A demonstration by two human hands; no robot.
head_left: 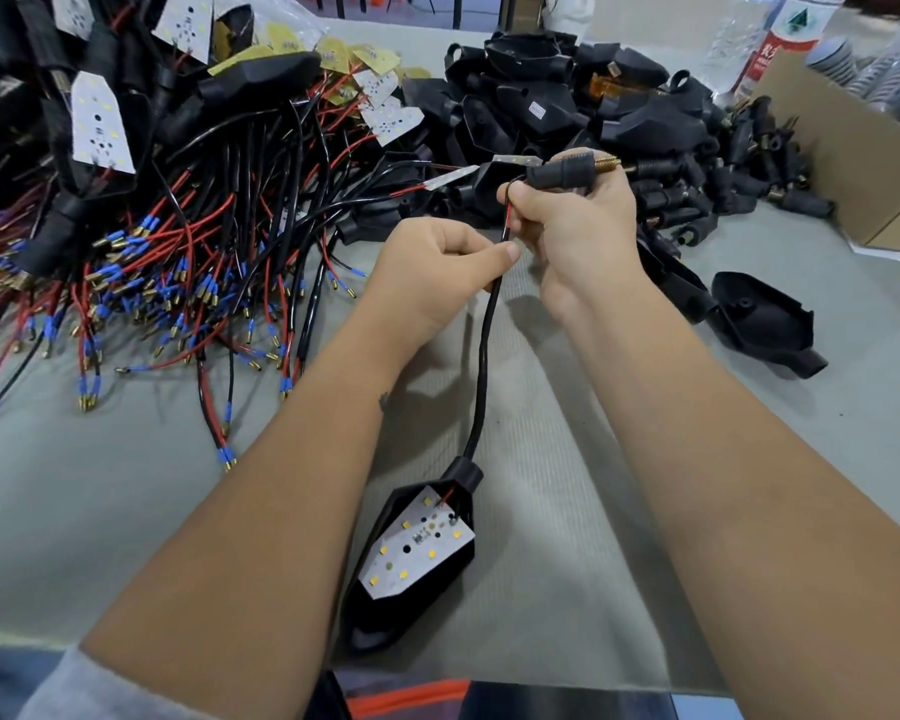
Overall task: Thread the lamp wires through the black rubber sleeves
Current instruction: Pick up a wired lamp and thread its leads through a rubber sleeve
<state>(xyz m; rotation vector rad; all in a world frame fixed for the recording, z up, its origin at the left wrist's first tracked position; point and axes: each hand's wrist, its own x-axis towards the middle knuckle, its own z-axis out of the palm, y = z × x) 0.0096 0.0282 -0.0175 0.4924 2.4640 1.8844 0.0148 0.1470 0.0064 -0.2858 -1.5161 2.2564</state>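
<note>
Over the worktop (126, 511): ribbed grey mat under your hands.
Left hand (437, 272): pinches the thin black wire (484, 345).
Right hand (578, 220): grips the matte rubber sleeve (559, 174), brass-tipped.
Lamp (417, 553): angular black shell, white LED board.

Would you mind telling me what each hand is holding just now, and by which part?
The left hand pinches the lamp's wire near its free end. The right hand grips the rubber sleeve around its body, brass tip pointing right.
</note>
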